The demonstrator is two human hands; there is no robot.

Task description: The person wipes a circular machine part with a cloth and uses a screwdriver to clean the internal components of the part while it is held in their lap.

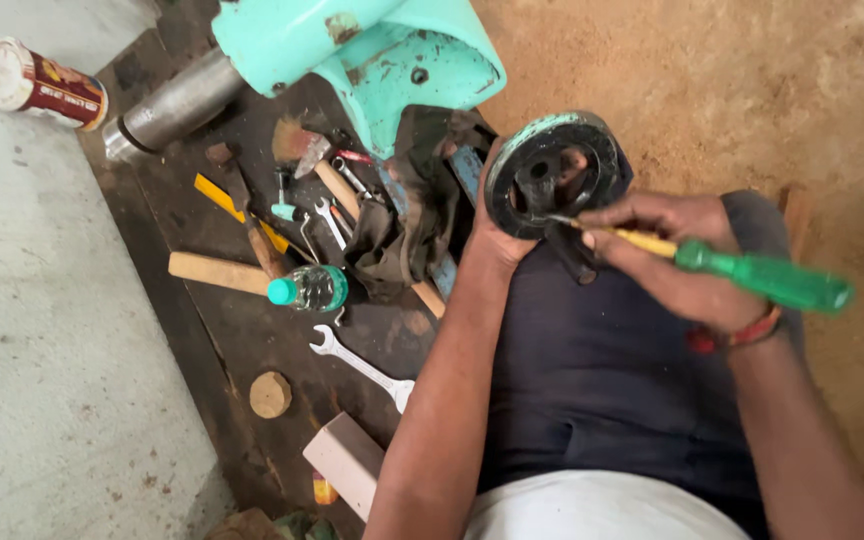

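Observation:
My left hand [497,240] grips a round black wheel-like part with a teal rim [592,150] from behind and holds it up over my lap. My right hand [672,255] holds a screwdriver with a green and yellow handle [762,275]. Its metal tip pokes into the open centre of the round part. Both forearms reach forward over my dark trousers [602,380].
A dark greasy board [252,330] at the left carries a spanner [362,365], a small plastic bottle with a teal cap [310,289], hammers, wooden blocks, small tools and a dark rag. A teal machine body [372,50] with a metal cylinder [177,100] lies at the top. A can [40,85] rests on the concrete.

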